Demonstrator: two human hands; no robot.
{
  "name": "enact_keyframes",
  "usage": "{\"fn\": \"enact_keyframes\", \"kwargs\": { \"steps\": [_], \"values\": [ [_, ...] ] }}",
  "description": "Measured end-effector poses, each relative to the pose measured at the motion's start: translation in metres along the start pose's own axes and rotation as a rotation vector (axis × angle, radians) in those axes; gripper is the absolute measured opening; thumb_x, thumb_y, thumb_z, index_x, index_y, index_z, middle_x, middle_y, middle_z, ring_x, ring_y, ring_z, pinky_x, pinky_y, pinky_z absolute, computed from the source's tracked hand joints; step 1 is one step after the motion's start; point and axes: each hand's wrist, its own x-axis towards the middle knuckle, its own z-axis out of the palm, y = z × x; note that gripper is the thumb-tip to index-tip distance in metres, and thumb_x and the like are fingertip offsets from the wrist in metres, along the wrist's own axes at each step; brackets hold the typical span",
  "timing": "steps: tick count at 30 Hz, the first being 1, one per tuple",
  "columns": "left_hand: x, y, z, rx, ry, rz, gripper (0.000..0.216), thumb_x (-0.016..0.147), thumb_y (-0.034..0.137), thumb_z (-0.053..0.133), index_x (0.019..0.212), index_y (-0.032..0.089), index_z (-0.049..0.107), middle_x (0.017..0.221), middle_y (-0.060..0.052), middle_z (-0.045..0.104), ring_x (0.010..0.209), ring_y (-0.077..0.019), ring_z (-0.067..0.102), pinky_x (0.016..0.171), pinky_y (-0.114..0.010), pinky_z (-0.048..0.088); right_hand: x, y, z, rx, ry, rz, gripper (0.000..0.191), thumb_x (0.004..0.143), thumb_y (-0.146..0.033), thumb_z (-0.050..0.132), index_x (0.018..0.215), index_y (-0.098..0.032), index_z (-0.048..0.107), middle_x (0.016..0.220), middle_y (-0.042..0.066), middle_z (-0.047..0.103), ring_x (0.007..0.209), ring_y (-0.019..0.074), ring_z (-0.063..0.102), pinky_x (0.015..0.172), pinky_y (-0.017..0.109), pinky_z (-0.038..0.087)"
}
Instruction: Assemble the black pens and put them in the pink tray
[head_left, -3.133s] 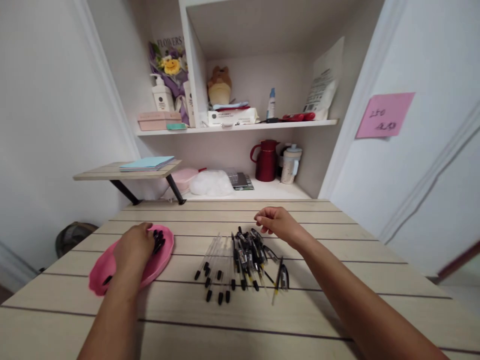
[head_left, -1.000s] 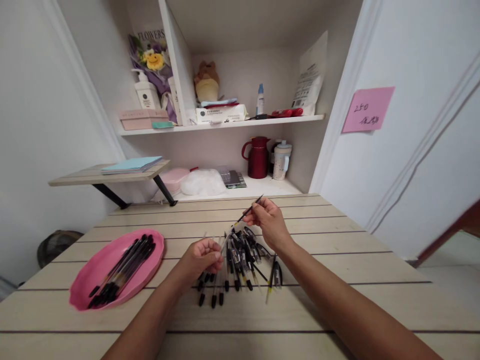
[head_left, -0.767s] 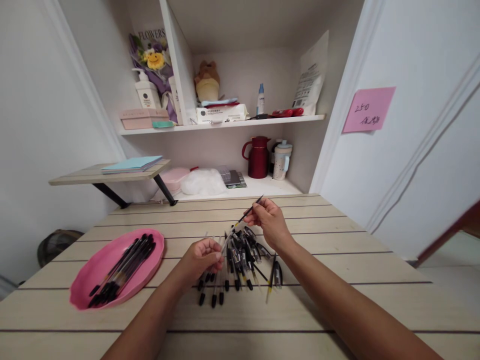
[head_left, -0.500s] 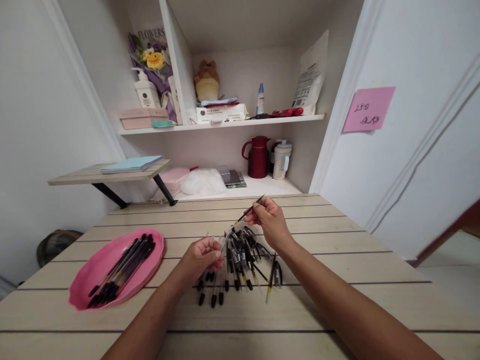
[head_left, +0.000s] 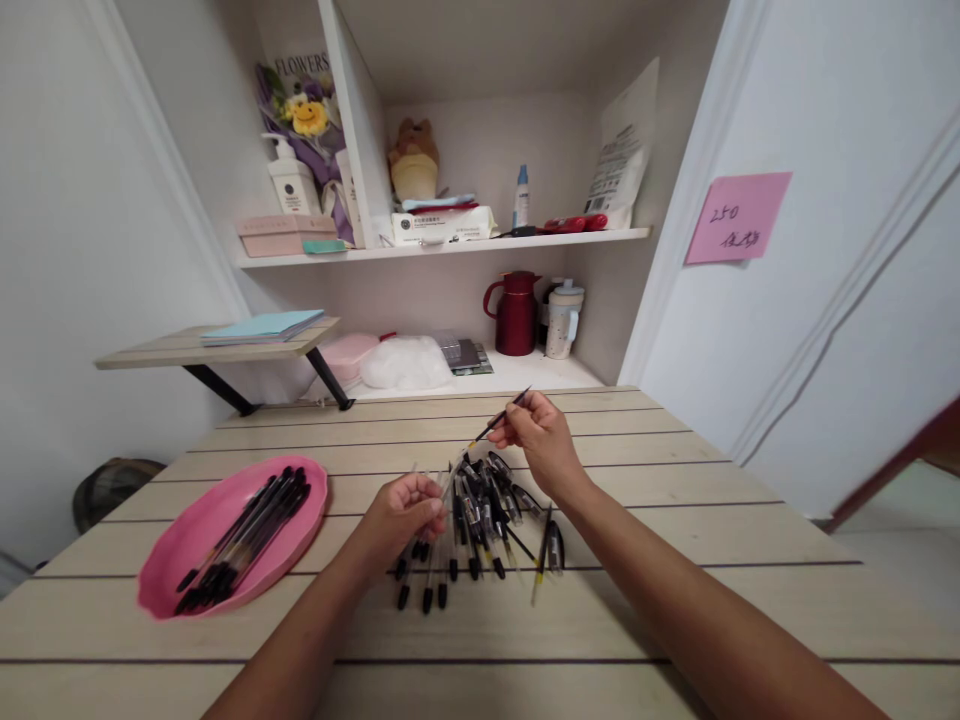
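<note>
Between the thumb and fingers of my right hand [head_left: 534,437] is a dark ink refill [head_left: 498,420], tilted, with a yellow band near its lower end. Lower and to the left, my left hand [head_left: 409,515] pinches a clear pen barrel [head_left: 452,480], whose upper end points toward the refill's lower end. I cannot make out whether the two touch. Beneath and between my hands lies a heap of black pen caps [head_left: 487,500], clear barrels with black ends [head_left: 428,585] and loose refills. One refill [head_left: 541,560] lies at the heap's right side beside a cap [head_left: 555,547].
A pink tray [head_left: 307,530] on the left holds several black pens [head_left: 255,530]. Behind it a small raised shelf [head_left: 172,345] stands on black legs. At the back of the slatted table [head_left: 675,500], a cabinet holds a red jug [head_left: 515,315] and a cup [head_left: 564,320].
</note>
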Motion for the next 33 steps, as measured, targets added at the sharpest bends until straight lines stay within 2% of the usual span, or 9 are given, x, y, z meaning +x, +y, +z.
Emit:
{"fn": "enact_keyframes", "kwargs": {
  "steps": [6,12,17,20,22,26,29,33],
  "values": [
    [0.000,0.000,0.001,0.025,0.028,0.018,0.019,0.062,0.025,0.064,0.072,0.015,0.051,0.058,0.002,0.057,0.051,-0.0091,0.053,0.049,-0.020,0.040,-0.002,-0.003,0.001,-0.027,-0.026,-0.037,0.016,0.074,-0.030,0.051,0.072,-0.017,0.042,0.061,-0.001,0.062,0.049,0.0105,0.060,0.044,0.019,0.046],
    [0.001,-0.002,0.000,0.048,0.057,0.063,0.021,0.059,0.025,0.066,0.072,0.014,0.054,0.057,0.002,0.054,0.053,-0.0100,0.054,0.050,-0.020,0.041,-0.002,-0.004,0.001,-0.036,-0.052,0.063,0.017,0.072,-0.031,0.053,0.069,-0.017,0.043,0.058,-0.002,0.060,0.046,0.0101,0.058,0.041,0.018,0.043],
    [0.000,0.000,0.003,0.016,0.078,0.097,0.019,0.061,0.024,0.066,0.073,0.015,0.054,0.059,0.002,0.055,0.052,-0.0093,0.053,0.051,-0.020,0.041,-0.012,0.001,0.009,-0.110,-0.180,0.113,0.017,0.067,-0.030,0.057,0.064,-0.016,0.048,0.056,-0.003,0.058,0.045,0.0089,0.056,0.041,0.017,0.041],
    [-0.001,0.001,0.004,-0.004,0.072,0.108,0.019,0.061,0.024,0.065,0.073,0.015,0.054,0.057,0.002,0.056,0.052,-0.0100,0.053,0.051,-0.021,0.042,-0.017,0.003,0.012,-0.197,-0.330,0.163,0.017,0.063,-0.029,0.062,0.062,-0.016,0.051,0.049,-0.005,0.054,0.045,0.0085,0.054,0.040,0.017,0.039],
    [-0.001,0.000,0.004,-0.012,0.080,0.103,0.020,0.061,0.024,0.065,0.074,0.015,0.054,0.058,0.002,0.057,0.053,-0.0108,0.054,0.052,-0.022,0.043,-0.016,0.001,0.010,-0.232,-0.397,0.208,0.018,0.063,-0.031,0.063,0.066,-0.016,0.053,0.052,-0.005,0.056,0.046,0.0082,0.054,0.041,0.017,0.039],
    [0.004,-0.006,0.002,-0.065,0.083,0.067,0.026,0.060,0.022,0.067,0.083,0.014,0.057,0.061,0.000,0.059,0.054,-0.0106,0.055,0.054,-0.022,0.044,0.000,-0.006,-0.005,-0.287,-0.319,0.201,0.018,0.070,-0.034,0.056,0.071,-0.016,0.053,0.065,-0.001,0.061,0.048,0.0072,0.055,0.043,0.017,0.040],
    [0.012,-0.011,-0.001,-0.185,0.064,0.059,0.030,0.061,0.020,0.068,0.089,0.013,0.060,0.065,0.000,0.060,0.055,-0.0090,0.054,0.056,-0.021,0.044,0.013,-0.009,-0.020,-0.501,-0.310,0.203,0.014,0.070,-0.029,0.054,0.067,-0.015,0.053,0.062,0.000,0.060,0.047,0.0081,0.055,0.043,0.018,0.039],
    [0.020,-0.010,-0.008,-0.441,0.010,0.077,0.023,0.062,0.013,0.067,0.084,0.014,0.060,0.067,0.000,0.059,0.060,-0.0086,0.055,0.059,-0.020,0.045,0.013,-0.005,-0.039,-0.980,-0.547,0.281,0.010,0.065,-0.022,0.056,0.058,-0.015,0.056,0.048,-0.001,0.056,0.043,0.0106,0.054,0.041,0.020,0.035]
  ]
}}
